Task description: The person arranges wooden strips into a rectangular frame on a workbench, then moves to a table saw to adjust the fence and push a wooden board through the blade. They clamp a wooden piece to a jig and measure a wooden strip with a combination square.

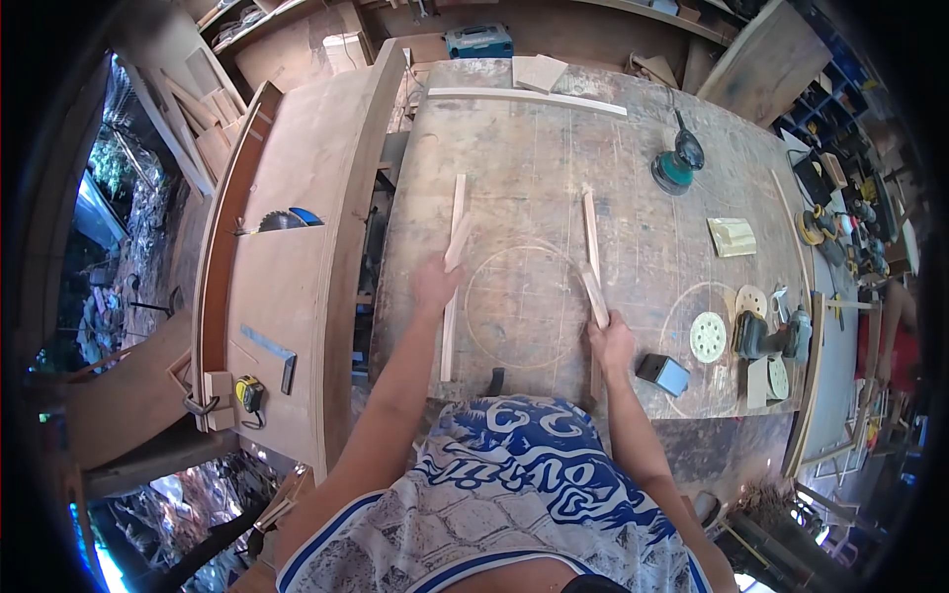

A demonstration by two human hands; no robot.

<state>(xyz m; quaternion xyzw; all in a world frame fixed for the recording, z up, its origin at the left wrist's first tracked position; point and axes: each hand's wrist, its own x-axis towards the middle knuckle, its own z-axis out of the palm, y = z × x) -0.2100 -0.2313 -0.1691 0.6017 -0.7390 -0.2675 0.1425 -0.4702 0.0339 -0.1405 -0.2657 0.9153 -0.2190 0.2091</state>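
Observation:
On the workbench, my left hand [435,283] is closed on a short wooden block [459,243], which lies across a long thin strip [451,341] running front to back. My right hand [611,342] grips another short block [594,297], tilted over a second long strip [591,229]. The two strips are roughly parallel and apart. Between my hands a circle [524,306] is drawn on the bench top.
A green sander [677,170] stands at the back right. Sanding discs [708,337], a dark box [663,375] and a yellowish wood piece [732,237] lie to the right. On the left, a saw blade [281,220] protrudes from a table beside a square [272,354] and tape measure [249,394].

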